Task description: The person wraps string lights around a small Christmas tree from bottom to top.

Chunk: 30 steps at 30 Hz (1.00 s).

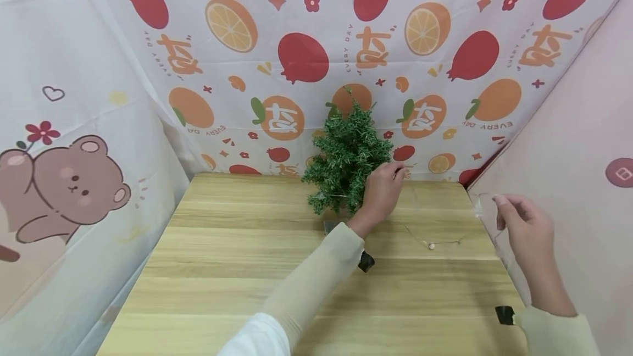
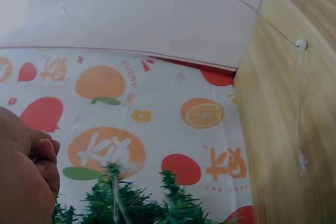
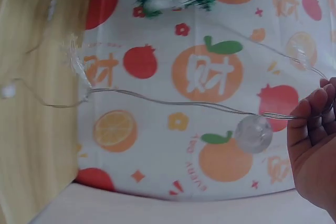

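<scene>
A small green artificial Christmas tree [image 1: 346, 150] stands at the back of the wooden table. My left hand [image 1: 382, 194] is at its right side, fingers curled; in the right wrist view, a pale strand runs along the tree to these fingertips. Off the table's right edge, my right hand [image 1: 528, 232] pinches the thin clear wire of a string of fairy lights [image 3: 210, 105]. A clear round bulb [image 3: 253, 134] hangs close to those fingers. More wire lies on the table with a small white bulb [image 1: 431, 246]. In the left wrist view, wire [image 2: 116, 198] passes over the tree's branches.
The wooden table [image 1: 237, 268] has a fruit-print cloth [image 1: 321, 10] behind it. A bear-print cloth [image 1: 74, 191] hangs at the left and a pale pink one [image 1: 588, 125] at the right. A grey block-like base [image 1: 332, 226] shows under the tree.
</scene>
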Motion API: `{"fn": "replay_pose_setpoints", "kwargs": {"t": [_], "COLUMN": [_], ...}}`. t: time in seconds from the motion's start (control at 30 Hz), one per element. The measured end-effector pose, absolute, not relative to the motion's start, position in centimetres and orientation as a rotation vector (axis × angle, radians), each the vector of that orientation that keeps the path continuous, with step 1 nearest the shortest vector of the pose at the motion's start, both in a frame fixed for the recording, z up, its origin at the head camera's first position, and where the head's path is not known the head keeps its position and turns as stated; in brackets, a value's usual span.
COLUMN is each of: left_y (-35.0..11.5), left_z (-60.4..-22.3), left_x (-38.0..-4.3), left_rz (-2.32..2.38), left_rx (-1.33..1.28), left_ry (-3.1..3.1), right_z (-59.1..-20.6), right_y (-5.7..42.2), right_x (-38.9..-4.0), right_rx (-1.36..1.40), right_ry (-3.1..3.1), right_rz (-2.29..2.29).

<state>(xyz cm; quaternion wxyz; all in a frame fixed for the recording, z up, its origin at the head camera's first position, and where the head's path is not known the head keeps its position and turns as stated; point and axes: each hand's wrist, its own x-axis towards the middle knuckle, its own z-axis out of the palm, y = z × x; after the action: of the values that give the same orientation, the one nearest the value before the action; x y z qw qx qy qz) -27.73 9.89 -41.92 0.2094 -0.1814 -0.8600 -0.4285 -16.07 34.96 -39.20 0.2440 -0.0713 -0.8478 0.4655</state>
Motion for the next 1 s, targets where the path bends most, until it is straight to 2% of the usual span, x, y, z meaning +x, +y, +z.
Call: {"fn": "replay_pose_setpoints", "kwargs": {"t": [0.3, 0.7, 1.0], "left_y": [10.2, 12.7, 13.8], "left_z": [-41.9, -38.0, -36.8], "left_x": [-26.2, -23.5, -23.5], "left_rz": [-1.334, -1.627, -1.592], "left_rx": [-0.642, -0.886, -0.964], "left_ry": [-2.381, -2.368, -2.429], "right_z": [-36.7, -36.8, -36.6], "right_y": [34.2, 32.4, 31.0], "right_x": [-17.4, -18.1, -18.2], "right_rx": [-0.187, -0.055, 0.042], "right_ry": [-2.291, -2.288, -2.33], "right_rz": [1.295, 1.286, 1.26]}}
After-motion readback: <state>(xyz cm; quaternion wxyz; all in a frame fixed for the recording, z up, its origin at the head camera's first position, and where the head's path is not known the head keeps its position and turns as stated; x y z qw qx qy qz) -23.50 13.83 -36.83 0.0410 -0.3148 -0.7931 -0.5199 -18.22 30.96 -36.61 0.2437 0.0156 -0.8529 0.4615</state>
